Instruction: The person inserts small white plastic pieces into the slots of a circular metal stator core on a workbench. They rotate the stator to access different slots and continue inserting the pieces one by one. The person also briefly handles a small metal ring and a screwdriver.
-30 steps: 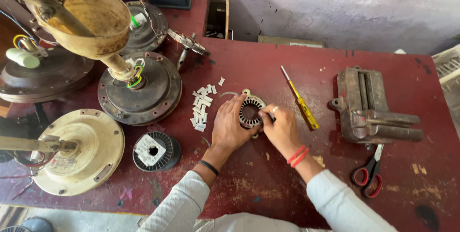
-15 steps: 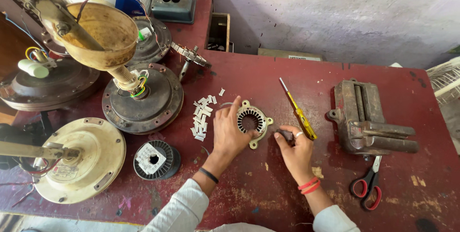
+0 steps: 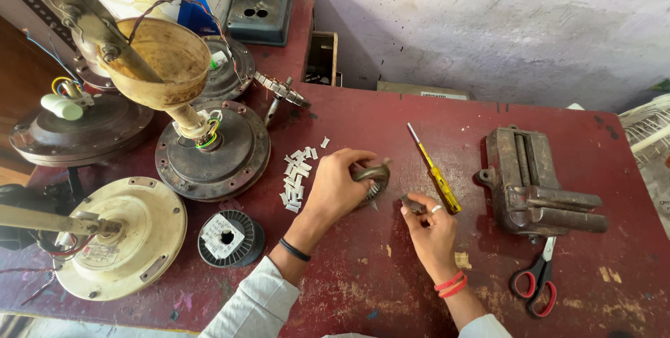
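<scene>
While the left hand (image 3: 340, 186) clamped its fingers over a ring-shaped metal stator (image 3: 372, 176), tilting it up off the red table (image 3: 391, 268), the right hand (image 3: 431, 230) pinched a small dark part (image 3: 410, 204) just beside it. Near the right hand lay a yellow-handled screwdriver (image 3: 434, 170). White paper strips (image 3: 296, 176) sat left of the stator, a rusty vise (image 3: 537, 186) and red-handled scissors (image 3: 537, 278) farther right.

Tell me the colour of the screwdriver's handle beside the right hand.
Yellow, translucent; the screwdriver lies beside the right hand, clearest in the head view.
</scene>
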